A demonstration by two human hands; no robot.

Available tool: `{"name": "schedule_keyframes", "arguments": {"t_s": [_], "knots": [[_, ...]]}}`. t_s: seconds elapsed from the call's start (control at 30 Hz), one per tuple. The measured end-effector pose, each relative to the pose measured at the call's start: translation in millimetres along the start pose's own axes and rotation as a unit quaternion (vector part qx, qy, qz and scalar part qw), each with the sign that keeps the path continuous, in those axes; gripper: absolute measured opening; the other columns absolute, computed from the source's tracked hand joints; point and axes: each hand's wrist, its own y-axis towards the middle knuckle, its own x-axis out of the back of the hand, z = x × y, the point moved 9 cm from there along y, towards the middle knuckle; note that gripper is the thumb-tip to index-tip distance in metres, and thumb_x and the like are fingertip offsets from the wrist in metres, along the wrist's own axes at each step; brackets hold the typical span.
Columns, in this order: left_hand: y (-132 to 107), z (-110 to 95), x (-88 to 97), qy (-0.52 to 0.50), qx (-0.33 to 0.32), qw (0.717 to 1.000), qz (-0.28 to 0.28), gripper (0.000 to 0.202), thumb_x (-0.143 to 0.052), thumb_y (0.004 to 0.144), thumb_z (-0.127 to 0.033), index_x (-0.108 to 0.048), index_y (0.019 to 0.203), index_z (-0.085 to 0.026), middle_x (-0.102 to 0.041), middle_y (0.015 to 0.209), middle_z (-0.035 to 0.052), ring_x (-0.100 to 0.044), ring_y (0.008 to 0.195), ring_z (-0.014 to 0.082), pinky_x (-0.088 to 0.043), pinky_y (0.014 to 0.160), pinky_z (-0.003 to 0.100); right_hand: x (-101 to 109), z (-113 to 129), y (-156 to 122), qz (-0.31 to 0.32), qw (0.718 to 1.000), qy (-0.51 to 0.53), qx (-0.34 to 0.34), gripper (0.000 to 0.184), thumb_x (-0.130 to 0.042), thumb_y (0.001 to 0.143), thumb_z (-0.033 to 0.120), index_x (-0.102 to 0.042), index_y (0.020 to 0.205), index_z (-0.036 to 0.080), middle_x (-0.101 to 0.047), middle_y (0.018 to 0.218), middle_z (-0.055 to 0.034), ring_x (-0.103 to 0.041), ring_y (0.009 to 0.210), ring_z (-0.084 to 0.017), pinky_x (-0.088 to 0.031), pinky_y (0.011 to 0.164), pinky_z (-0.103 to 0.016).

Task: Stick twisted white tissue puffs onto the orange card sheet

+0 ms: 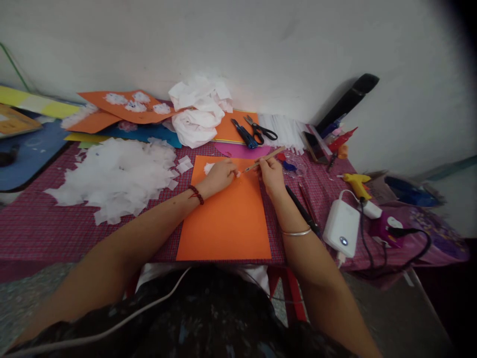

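Note:
An orange paper sheet (227, 219) lies on the table in front of me. My left hand (219, 175) rests on its top edge, fingers pinched round a small piece of white tissue (208, 167). My right hand (271, 174) is closed on a thin brush (265, 158), whose tip points left toward my left fingertips. Both hands meet near the sheet's upper middle.
A heap of white tissue scraps (115, 176) lies to the left, crumpled tissue (199, 117) and scissors (259, 130) behind. On the right are a white power bank (342, 228), a yellow glue gun (356, 183), cables and pens. The checked tablecloth (44, 228) covers the table.

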Motion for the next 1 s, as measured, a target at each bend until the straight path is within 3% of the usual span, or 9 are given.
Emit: {"name": "schedule_keyframes", "arguments": {"t_s": [0.17, 0.33, 0.5, 0.6, 0.87, 1.0], "knots": [[-1, -2, -0.8, 0.007, 0.000, 1.000, -0.002, 0.026, -0.043, 0.078, -0.005, -0.068, 0.080, -0.015, -0.066, 0.086, 0.0075, -0.060, 0.079, 0.0176, -0.048, 0.077, 0.031, -1, 1, -2, 0.002, 1.000, 0.006, -0.011, 0.012, -0.049, 0.086, 0.024, -0.056, 0.078, 0.018, -0.058, 0.057, 0.0032, -0.046, 0.043, -0.007, -0.036, 0.045, -0.020], [-2, -8, 0.2, -0.004, -0.019, 1.000, -0.014, 0.035, -0.041, 0.081, -0.004, -0.066, 0.104, -0.012, -0.068, 0.095, 0.0096, -0.061, 0.085, 0.0183, -0.048, 0.079, 0.031, -6, 0, -3, 0.013, 1.000, 0.007, -0.006, 0.011, -0.051, 0.084, 0.024, -0.057, 0.076, 0.018, -0.059, 0.056, 0.0032, -0.046, 0.041, -0.007, -0.035, 0.044, -0.020], [-1, -11, -4.2, 0.040, -0.038, 0.998, 0.012, 0.028, -0.042, 0.082, -0.006, -0.069, 0.081, -0.013, -0.065, 0.086, 0.0094, -0.060, 0.080, 0.0183, -0.048, 0.076, 0.031, -12, 0, -5, 0.044, 0.999, 0.002, 0.002, 0.011, -0.056, 0.082, 0.027, -0.059, 0.077, 0.018, -0.062, 0.059, 0.0025, -0.048, 0.042, -0.007, -0.036, 0.045, -0.020], [0, -7, -5.7, 0.057, -0.026, 0.998, 0.012, 0.029, -0.041, 0.081, -0.005, -0.069, 0.079, -0.013, -0.064, 0.084, 0.0091, -0.059, 0.077, 0.0177, -0.048, 0.074, 0.031, -10, 0, -4, 0.043, 0.999, 0.001, -0.002, 0.012, -0.058, 0.081, 0.029, -0.060, 0.078, 0.018, -0.062, 0.059, 0.0021, -0.049, 0.042, -0.007, -0.035, 0.043, -0.020], [-2, -7, -10.0, 0.054, -0.029, 0.998, 0.024, 0.029, -0.040, 0.076, -0.003, -0.067, 0.075, -0.013, -0.063, 0.084, 0.0101, -0.059, 0.077, 0.0179, -0.050, 0.076, 0.033, 21, 3, -1, -0.066, 0.996, 0.059, -0.029, 0.012, -0.051, 0.086, 0.026, -0.055, 0.077, 0.019, -0.058, 0.054, 0.0045, -0.047, 0.040, -0.007, -0.030, 0.039, -0.018], [-2, -8, 5.0, 0.017, -0.010, 0.999, -0.038, 0.036, -0.044, 0.078, -0.003, -0.067, 0.103, -0.014, -0.065, 0.095, 0.0091, -0.061, 0.088, 0.0184, -0.050, 0.080, 0.031, 18, -2, -2, -0.048, 0.996, 0.069, -0.040, 0.012, -0.055, 0.085, 0.029, -0.055, 0.077, 0.019, -0.059, 0.055, 0.0046, -0.047, 0.040, -0.007, -0.031, 0.038, -0.018]]}}
